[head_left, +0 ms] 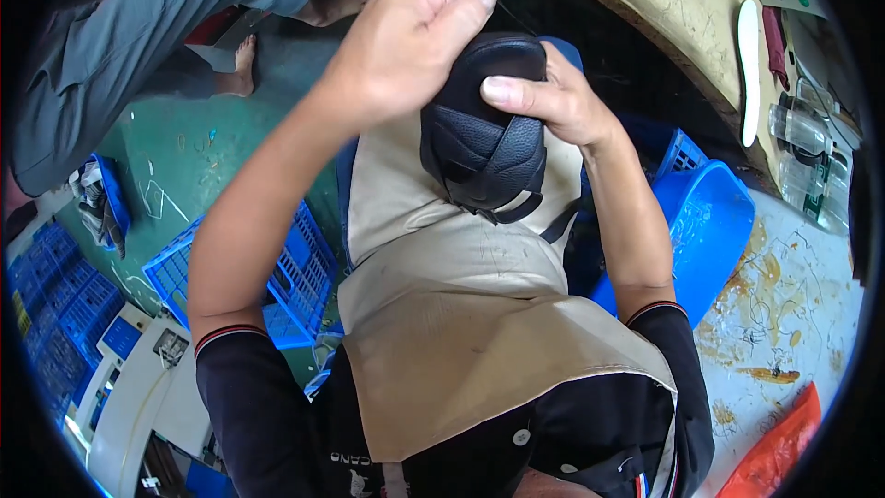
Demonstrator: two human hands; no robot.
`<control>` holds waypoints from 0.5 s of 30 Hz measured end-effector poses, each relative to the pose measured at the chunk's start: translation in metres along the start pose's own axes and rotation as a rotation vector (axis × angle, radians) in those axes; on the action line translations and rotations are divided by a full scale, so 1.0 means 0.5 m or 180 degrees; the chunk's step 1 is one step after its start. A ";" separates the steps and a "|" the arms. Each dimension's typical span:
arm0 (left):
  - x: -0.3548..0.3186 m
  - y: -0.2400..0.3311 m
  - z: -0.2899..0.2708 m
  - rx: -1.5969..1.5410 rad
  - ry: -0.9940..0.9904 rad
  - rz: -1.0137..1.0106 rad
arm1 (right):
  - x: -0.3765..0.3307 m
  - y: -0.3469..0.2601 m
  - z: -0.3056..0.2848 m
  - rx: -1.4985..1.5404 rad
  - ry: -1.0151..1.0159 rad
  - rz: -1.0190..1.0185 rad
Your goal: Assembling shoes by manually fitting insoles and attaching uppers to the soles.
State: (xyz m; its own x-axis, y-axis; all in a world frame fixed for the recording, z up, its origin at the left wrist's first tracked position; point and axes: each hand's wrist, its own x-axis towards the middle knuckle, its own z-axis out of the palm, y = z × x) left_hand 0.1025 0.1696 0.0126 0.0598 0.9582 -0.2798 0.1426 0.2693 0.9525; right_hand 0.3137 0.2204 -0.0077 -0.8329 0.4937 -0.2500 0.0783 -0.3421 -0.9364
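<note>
A black leather sandal (484,143) with wide crossed straps and a thin loose strap at its near end is held up above my lap. My right hand (570,103) grips its far right side, the thumb pressed on the smooth dark surface there and the fingers hidden behind. Just beyond the sandal's far left edge, my left hand (401,55) is closed, its thumb against the curled forefinger. Whatever it pinches, if anything, is too small or hidden to name. Beneath the sandal, a beige apron (461,314) covers my lap and chest.
A wooden bench edge (682,28) curves along the far right, bearing a white shoe-sole-shaped piece (749,74) and clear plastic bottles (811,166). Right of my lap sits a blue tub (710,231); a blue crate (304,267) stands left. Another person's grey-trousered leg (138,55) is at far left.
</note>
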 end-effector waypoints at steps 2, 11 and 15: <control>0.010 -0.031 0.019 -0.0622 -0.0105 0.0311 | -0.010 0.012 -0.001 0.0195 -0.0086 0.0055; -0.001 -0.037 0.059 -0.0338 0.0617 0.0541 | -0.003 0.033 -0.002 0.0081 0.0254 -0.0049; -0.020 -0.045 0.050 0.0161 0.0671 0.0229 | -0.007 0.041 0.010 0.0188 0.0319 -0.0006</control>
State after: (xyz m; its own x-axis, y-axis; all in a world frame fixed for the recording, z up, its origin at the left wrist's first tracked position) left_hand 0.1236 0.1516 -0.0092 -0.1354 0.9752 -0.1748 0.1951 0.1993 0.9603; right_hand 0.3153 0.2079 -0.0247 -0.7739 0.5707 -0.2743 0.0419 -0.3861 -0.9215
